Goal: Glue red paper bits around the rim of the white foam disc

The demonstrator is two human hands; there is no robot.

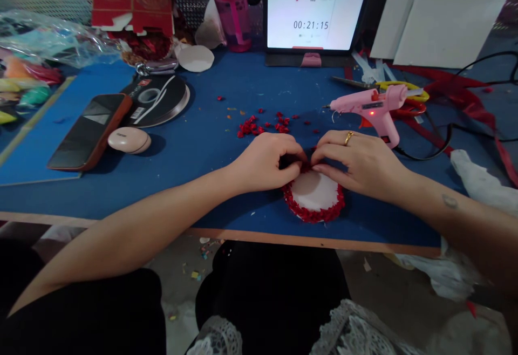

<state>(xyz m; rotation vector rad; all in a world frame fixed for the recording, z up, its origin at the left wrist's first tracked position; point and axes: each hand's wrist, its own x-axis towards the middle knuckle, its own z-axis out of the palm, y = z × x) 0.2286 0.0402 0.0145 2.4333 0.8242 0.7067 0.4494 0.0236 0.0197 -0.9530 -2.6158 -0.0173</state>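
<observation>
Two hands (269, 163) (358, 161), grip pinching red-trimmed disc (314, 192); blue table (238, 212), scrap-strewn floor (178, 290).

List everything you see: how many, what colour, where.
Disc: one, white with red edging, middle
Small pieces: many, red, beyond disc
Glue gun: one, pink, right
Scissors: count unclear, yellow and red, right
Tablet: one, black, far middle
Tumbler: one, pink, left of tablet
Packaging: count unclear, red, far left
Ribbon spool: one, black, left
Phone: one, black, left
Oval case: one, pink, beside phone
Loose circle: one, white, near packaging
Plastic: count unclear, clear, far left
Ribbon: count unclear, red, right
Boards: count unclear, white, far right
Desk: one, blue, centre
Scraps: many, mixed colours, floor
Left hand: one, bare, at disc
Right hand: one, gold-ringed, at disc
</observation>
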